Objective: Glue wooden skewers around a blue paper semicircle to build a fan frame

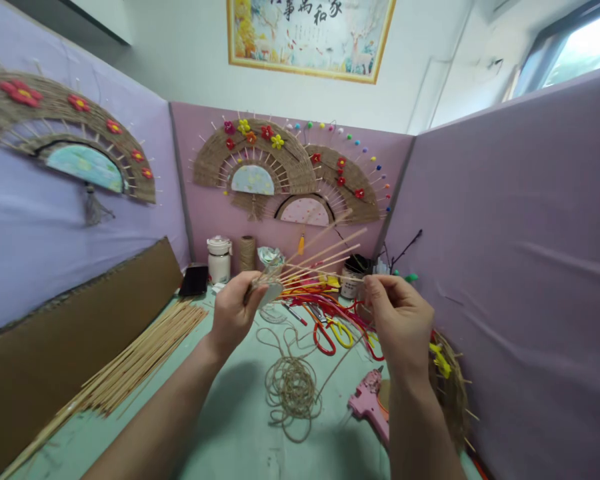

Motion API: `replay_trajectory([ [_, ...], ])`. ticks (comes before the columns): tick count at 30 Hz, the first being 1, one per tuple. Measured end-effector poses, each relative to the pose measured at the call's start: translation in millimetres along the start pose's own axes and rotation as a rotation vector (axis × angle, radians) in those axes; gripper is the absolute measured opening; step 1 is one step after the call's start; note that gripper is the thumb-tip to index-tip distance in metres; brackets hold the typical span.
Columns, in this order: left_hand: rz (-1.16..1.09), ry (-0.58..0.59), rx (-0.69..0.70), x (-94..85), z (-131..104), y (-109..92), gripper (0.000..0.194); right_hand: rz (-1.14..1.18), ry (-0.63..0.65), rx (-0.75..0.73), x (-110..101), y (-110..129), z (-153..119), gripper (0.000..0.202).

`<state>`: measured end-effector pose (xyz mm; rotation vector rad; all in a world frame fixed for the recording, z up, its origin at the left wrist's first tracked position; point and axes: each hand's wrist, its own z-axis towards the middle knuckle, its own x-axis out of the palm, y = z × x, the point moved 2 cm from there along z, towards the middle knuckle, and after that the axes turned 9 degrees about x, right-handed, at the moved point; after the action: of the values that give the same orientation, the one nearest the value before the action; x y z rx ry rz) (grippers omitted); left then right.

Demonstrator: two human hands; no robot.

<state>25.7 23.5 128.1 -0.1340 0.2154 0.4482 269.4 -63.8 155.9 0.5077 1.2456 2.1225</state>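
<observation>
My left hand [234, 312] is closed round the base of a small fan frame [273, 292], whose thin wooden sticks spread up and to the right. Pinched between the thumb and fingers of my right hand [401, 308] is jute twine, stretched across from the sticks. From that hand the twine slants down to a loose twine coil [293, 388] on the table below. My left palm and fingers hide part of the fan's base. A pink glue gun [369, 403] lies left of my right forearm.
Bamboo sticks [143, 353] lie at the left beside a cardboard strip [80, 340]. Red-handled scissors [324, 339], pipe cleaners, a twine spool [247, 253] and a white jar [219, 260] occupy the back. Finished woven fans [300, 163] hang on the purple partition. Another woven piece [450, 380] stands right.
</observation>
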Motion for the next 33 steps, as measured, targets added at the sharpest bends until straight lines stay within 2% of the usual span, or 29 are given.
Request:
replay_trajectory([
  [4,-0.033,-0.148,-0.219,-7.4,5,-4,0.021,-0.219,0.283,-0.014,28,-15,-6,0.029],
  [7,-0.130,-0.188,-0.349,-10.6,9,-8,0.027,-0.361,0.378,-0.018,50,-33,-8,0.030],
  [10,-0.206,-0.202,-0.412,-11.7,12,-11,0.029,-0.419,0.502,0.035,65,-46,-13,0.032],
  [14,-0.269,-0.252,-0.423,-10.1,11,-7,0.024,-0.421,0.661,0.077,72,-49,-20,0.032],
  [17,-0.330,-0.343,-0.370,-6.5,8,-1,0.025,-0.403,0.698,0.080,75,-51,-22,0.031],
  [20,-0.298,-0.409,-0.242,-3.3,3,5,0.029,-0.378,0.707,0.076,78,-55,-24,0.031],
  [23,-0.211,-0.372,-0.156,-2.2,-2,11,0.027,-0.362,0.719,0.077,81,-59,-26,0.031],
  [28,-0.078,-0.302,-0.099,-6.8,-4,16,0.022,-0.354,0.722,0.067,82,-61,-28,0.031],
  [33,-0.084,-0.315,-0.154,-8.3,-3,16,0.021,-0.351,0.726,0.061,82,-61,-29,0.032],
])
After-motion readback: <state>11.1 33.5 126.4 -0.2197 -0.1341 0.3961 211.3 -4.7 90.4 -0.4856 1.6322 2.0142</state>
